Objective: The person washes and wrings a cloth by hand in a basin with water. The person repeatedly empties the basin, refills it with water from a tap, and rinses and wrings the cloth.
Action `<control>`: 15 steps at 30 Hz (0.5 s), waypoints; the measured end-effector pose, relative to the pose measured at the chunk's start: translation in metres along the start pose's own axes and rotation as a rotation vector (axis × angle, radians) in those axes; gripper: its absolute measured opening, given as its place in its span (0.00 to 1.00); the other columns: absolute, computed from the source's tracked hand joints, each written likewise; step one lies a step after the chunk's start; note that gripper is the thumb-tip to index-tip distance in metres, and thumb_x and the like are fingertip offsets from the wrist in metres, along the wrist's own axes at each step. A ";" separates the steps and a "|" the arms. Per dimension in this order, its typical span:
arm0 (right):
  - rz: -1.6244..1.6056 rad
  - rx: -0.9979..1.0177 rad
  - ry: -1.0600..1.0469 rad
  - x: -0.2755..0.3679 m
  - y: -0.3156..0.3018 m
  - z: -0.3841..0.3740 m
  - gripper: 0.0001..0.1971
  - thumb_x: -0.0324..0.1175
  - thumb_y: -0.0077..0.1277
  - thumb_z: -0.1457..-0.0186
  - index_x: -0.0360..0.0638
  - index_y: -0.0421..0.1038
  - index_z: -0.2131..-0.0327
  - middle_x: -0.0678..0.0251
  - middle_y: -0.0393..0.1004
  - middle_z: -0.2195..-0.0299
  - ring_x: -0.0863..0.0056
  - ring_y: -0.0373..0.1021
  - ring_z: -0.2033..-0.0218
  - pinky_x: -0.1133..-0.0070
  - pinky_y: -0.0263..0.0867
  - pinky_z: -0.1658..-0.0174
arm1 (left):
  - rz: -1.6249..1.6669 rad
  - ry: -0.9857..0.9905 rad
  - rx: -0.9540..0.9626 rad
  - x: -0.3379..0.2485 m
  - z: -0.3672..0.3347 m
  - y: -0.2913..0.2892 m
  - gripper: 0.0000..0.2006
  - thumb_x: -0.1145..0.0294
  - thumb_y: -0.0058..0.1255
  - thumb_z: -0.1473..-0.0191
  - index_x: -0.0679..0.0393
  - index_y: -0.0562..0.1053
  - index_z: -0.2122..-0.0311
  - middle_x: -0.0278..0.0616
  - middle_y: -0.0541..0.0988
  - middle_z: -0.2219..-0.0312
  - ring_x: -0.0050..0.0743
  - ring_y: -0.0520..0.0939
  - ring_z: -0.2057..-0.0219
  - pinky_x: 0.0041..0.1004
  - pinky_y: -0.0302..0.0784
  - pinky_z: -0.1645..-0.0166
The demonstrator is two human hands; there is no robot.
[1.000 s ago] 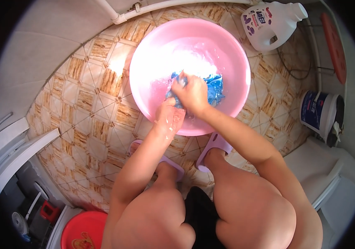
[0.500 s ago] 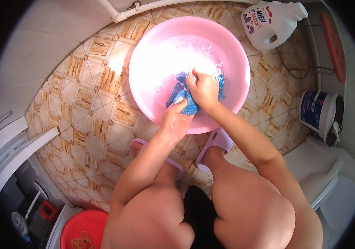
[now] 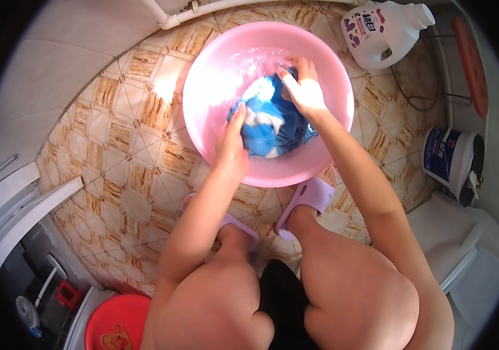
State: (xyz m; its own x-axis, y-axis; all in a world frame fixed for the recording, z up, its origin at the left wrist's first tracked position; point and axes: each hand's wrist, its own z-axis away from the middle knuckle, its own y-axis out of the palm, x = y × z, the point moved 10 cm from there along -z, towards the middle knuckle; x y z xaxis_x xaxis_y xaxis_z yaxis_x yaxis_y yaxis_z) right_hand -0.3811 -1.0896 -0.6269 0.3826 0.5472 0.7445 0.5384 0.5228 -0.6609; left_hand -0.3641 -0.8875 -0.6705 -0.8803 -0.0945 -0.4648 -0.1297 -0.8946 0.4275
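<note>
A wet blue and white cloth lies loosely bunched in the water of a round pink basin. At the cloth's left side is my left hand, its thumb laid over the edge and its other fingers mostly hidden beneath; it grips that edge. My right hand rests at the upper right of the cloth, thumb and fingers apart, with the fingertips near the far part of the basin. Bright light glares off the cloth and water.
A white jug-shaped bottle lies beyond the basin at the far right. To the right is a white and dark blue bucket. A red basin sits at the lower left. My feet in lilac slippers flank the basin's near side on patterned tiles.
The bunched cloth has spread out in the basin, showing white parts. My right hand has opened and moved up and away; my left hand has shifted left along the cloth.
</note>
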 end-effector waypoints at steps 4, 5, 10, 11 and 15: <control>0.374 0.276 -0.173 0.016 0.053 0.028 0.26 0.50 0.46 0.49 0.58 0.59 0.46 0.52 0.48 0.41 0.47 0.49 0.43 0.56 0.50 0.45 | 0.121 -0.110 -0.155 0.010 -0.028 -0.030 0.19 0.55 0.47 0.48 0.52 0.66 0.54 0.35 0.70 0.56 0.29 0.67 0.51 0.35 0.57 0.45; 0.252 0.299 -0.272 0.018 0.066 0.042 0.26 0.51 0.45 0.49 0.61 0.59 0.46 0.56 0.45 0.39 0.50 0.44 0.40 0.49 0.47 0.46 | 0.120 -0.109 -0.155 0.015 -0.032 -0.033 0.19 0.55 0.47 0.48 0.52 0.66 0.54 0.35 0.70 0.56 0.29 0.67 0.51 0.35 0.57 0.45; 0.607 0.332 -0.361 0.010 0.076 0.048 0.25 0.47 0.48 0.51 0.60 0.62 0.48 0.65 0.48 0.40 0.54 0.45 0.40 0.46 0.42 0.45 | 0.187 0.003 -0.176 0.024 -0.036 -0.047 0.25 0.53 0.42 0.47 0.55 0.59 0.47 0.43 0.63 0.50 0.35 0.62 0.47 0.36 0.50 0.40; 0.630 0.371 -0.388 0.005 0.075 0.046 0.24 0.44 0.49 0.52 0.58 0.63 0.49 0.66 0.51 0.41 0.55 0.48 0.40 0.48 0.41 0.44 | 0.186 -0.003 -0.169 0.030 -0.035 -0.044 0.25 0.53 0.42 0.47 0.55 0.59 0.47 0.43 0.63 0.50 0.35 0.62 0.47 0.36 0.50 0.40; 0.029 0.089 -0.148 -0.004 0.024 0.014 0.26 0.37 0.53 0.55 0.46 0.63 0.50 0.58 0.63 0.50 0.59 0.59 0.48 0.69 0.56 0.46 | 0.248 -0.043 -0.096 0.039 -0.030 -0.045 0.35 0.47 0.37 0.46 0.57 0.48 0.40 0.46 0.57 0.45 0.37 0.55 0.42 0.35 0.44 0.38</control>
State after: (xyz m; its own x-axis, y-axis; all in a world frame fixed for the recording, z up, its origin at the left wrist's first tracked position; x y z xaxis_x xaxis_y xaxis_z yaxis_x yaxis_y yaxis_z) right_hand -0.3806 -1.0701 -0.6468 0.2786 0.6497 0.7073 0.4576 0.5576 -0.6925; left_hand -0.3793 -0.8637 -0.7309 -0.8985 -0.2994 -0.3212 0.1344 -0.8839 0.4479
